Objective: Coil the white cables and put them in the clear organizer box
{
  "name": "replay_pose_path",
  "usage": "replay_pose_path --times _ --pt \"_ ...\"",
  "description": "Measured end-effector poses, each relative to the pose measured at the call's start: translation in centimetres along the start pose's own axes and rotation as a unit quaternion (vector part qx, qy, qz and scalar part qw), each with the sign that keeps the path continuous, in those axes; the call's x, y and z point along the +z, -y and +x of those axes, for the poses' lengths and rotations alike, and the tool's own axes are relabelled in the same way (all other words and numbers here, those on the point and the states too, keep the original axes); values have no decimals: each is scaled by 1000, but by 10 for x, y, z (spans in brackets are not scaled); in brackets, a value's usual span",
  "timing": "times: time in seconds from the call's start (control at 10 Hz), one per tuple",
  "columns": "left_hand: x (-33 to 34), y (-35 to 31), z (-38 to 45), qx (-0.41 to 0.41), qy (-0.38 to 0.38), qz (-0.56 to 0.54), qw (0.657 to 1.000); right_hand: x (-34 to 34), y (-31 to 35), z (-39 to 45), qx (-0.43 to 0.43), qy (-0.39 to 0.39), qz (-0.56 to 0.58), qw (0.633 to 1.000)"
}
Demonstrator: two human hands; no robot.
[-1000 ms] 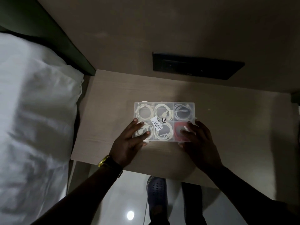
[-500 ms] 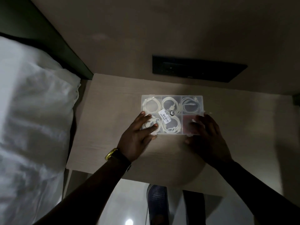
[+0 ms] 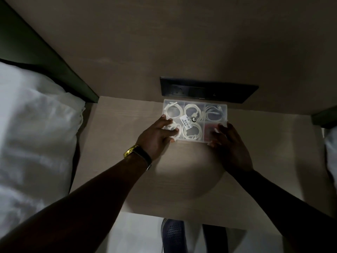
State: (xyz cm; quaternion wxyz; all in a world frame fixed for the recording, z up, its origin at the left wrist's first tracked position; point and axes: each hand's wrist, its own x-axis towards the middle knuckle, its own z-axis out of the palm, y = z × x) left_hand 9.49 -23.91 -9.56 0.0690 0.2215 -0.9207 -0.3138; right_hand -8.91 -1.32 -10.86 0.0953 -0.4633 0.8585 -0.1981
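The clear organizer box lies flat at the back of the wooden table, its lid closed, against the wall. Coiled white cables fill several of its compartments; the near right one holds something red. A price sticker sits on the lid. My left hand rests with spread fingers on the box's near left corner. My right hand presses on its near right corner, fingers flat over the red compartment.
A black socket panel is set in the wall just behind the box. A bed with white bedding lies along the table's left side. My shoe shows on the floor below the table's near edge.
Both hands have slid the box away from me across the table, up to the wall below the socket panel. The hands keep the same places on its near corners.
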Motion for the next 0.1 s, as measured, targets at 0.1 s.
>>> replay_pose_path --times 0.1 --pt "-6 -15 8 -72 45 -1 996 -9 9 -1 -7 63 -23 998"
